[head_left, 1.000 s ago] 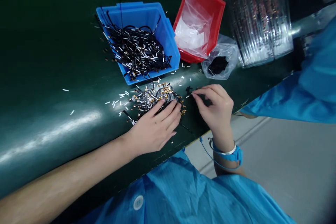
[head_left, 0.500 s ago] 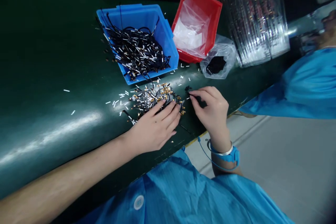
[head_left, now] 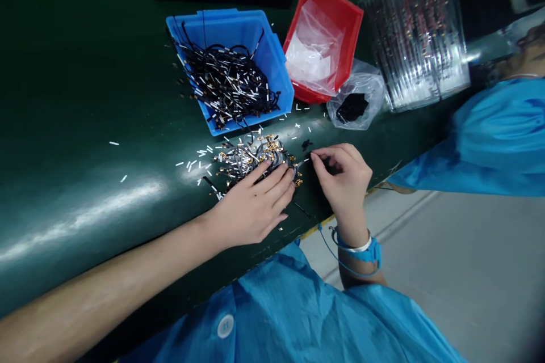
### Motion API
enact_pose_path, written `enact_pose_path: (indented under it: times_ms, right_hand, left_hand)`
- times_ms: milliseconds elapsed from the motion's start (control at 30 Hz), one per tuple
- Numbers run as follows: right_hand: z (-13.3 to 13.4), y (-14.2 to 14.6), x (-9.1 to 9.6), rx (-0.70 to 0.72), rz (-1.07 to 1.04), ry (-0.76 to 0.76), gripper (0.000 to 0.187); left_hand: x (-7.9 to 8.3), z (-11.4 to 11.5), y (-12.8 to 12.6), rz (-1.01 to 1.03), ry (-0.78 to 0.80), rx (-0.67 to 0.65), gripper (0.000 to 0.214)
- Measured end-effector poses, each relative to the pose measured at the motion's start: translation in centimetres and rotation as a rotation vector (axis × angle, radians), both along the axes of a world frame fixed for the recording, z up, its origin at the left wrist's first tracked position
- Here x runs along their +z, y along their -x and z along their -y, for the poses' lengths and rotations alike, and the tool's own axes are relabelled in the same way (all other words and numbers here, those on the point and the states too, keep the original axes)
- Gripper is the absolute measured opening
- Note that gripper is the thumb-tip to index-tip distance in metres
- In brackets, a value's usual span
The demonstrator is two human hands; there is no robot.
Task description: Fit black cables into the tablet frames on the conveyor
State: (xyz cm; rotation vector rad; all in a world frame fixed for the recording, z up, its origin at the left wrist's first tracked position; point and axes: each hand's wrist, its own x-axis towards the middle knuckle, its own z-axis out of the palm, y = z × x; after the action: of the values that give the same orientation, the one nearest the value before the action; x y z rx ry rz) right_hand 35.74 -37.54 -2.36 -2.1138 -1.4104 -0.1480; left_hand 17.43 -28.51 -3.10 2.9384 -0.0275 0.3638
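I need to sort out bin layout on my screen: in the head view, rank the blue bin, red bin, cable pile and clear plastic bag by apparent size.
1. Blue bin
2. Red bin
3. Cable pile and clear plastic bag: too close to rank; the left hand hides part of the pile.

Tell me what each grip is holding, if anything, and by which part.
The left grip lies over the cable pile, with no clear hold. The right grip is pinched at thumb and forefinger; whether it holds anything cannot be told.
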Motion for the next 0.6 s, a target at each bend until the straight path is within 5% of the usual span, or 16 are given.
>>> enact_pose_path:
  times_ms: [233, 600]
  right_hand:
    - [-0.9, 0.4, 0.1, 0.342, 0.056, -0.016, 0.009]
    - [0.2, 0.1, -0.3, 0.330, 0.217, 0.034, 0.016]
  left_hand:
    - [0.1, 0.0, 0.0, 0.019, -0.001, 0.018, 0.048]
    - [0.0, 0.0, -0.1, 0.032, -0.008, 0.029, 0.045]
